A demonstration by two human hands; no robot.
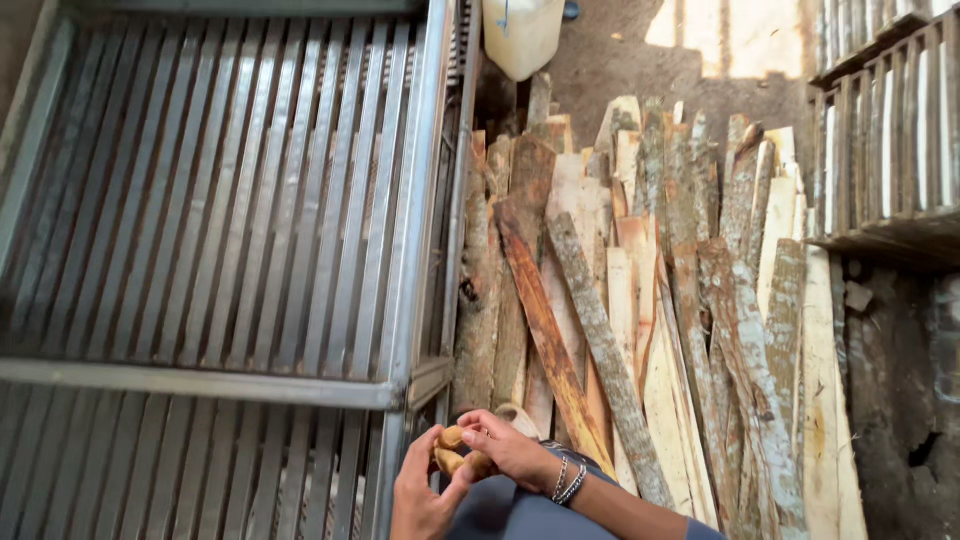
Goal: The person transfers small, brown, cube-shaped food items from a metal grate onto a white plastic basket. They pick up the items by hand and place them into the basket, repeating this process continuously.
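Head view shows both hands meeting at the near edge, just right of the metal rack (200, 200). Left hand (420, 495) cups small tan lumps (455, 452) from below, fingers curled loosely around them. Right hand (510, 445) closes over them from the right and above, fingertips pinching the top piece. Wood slabs (640, 300) lie beyond, running near to far.
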